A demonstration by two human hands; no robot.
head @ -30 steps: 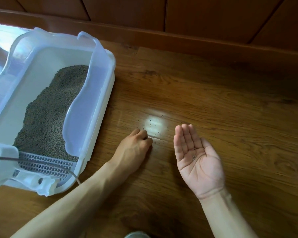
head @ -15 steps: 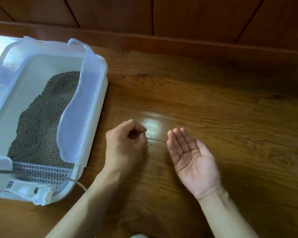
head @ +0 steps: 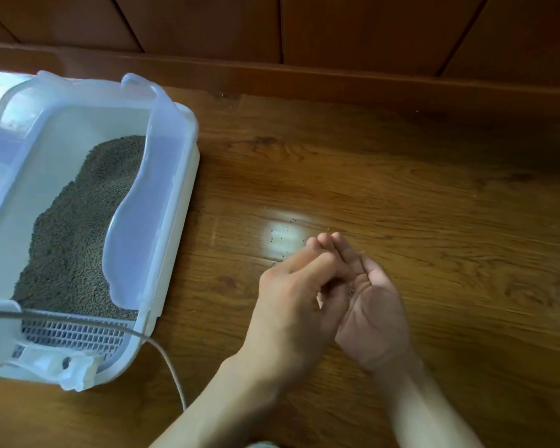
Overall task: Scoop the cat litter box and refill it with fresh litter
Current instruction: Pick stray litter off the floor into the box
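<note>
Wooden floor (head: 434, 189). White litter box (head: 175, 202), far left, holding grey litter (head: 78, 227). My right hand (head: 375, 305), palm up, released, cradling grains. My left hand (head: 291, 305), fingertips curled over that palm; pinch: cannot tell. Stray grains (head: 285, 236) beyond.

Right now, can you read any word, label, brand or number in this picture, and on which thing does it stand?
None can be read. The litter box, its grille, the wooden floor and the wall panels show no print.
</note>
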